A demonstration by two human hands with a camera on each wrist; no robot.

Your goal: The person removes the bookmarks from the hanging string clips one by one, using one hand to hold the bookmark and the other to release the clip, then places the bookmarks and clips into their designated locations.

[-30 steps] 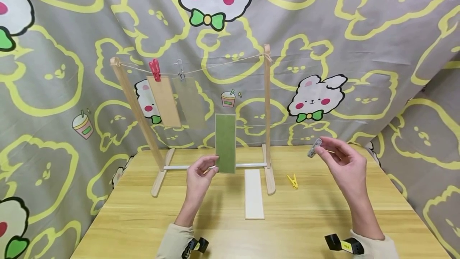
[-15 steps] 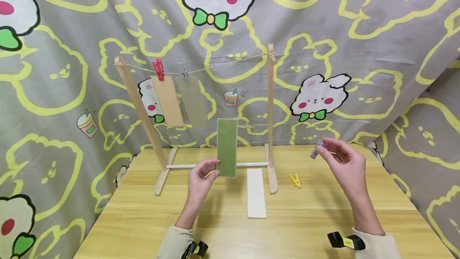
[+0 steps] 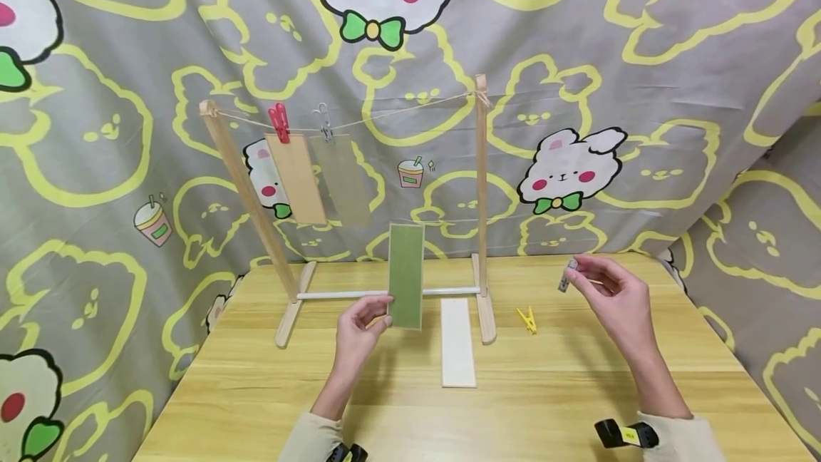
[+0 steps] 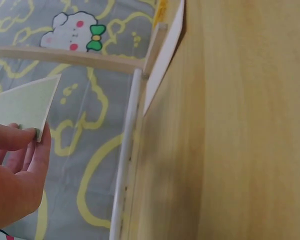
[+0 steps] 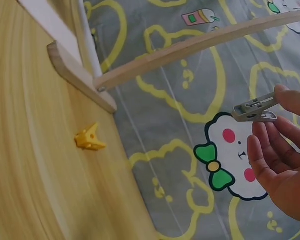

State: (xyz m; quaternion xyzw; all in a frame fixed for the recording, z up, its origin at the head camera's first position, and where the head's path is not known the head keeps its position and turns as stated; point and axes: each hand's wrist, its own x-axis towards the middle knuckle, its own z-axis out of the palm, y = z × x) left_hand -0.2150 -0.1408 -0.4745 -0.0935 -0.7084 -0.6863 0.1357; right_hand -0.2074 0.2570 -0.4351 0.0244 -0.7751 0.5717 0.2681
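Observation:
My left hand (image 3: 359,326) pinches a green rectangular card (image 3: 406,276) by its lower left edge and holds it upright in front of the wooden rack. Between thumb and fingers of my right hand (image 3: 612,294) is a grey clothespin (image 5: 255,107), over the right part of the table. From the rack's string (image 3: 410,111) hang two cards: a tan card (image 3: 298,180) under a red clothespin (image 3: 279,122) and a grey-green card (image 3: 344,180) under a pale clothespin (image 3: 324,123). On the table lie a white card (image 3: 458,344) and a yellow clothespin (image 3: 527,319).
The rack's right post (image 3: 482,198) and left post (image 3: 246,198) stand on wooden feet, joined low down by a white rod (image 3: 452,291). A patterned curtain (image 3: 577,34) hangs right behind the wooden table (image 3: 532,405).
The green card has sunk somewhat in my left hand's grip. My right hand has also come down a little, turning the grey clothespin slightly. The hanging cards stay put.

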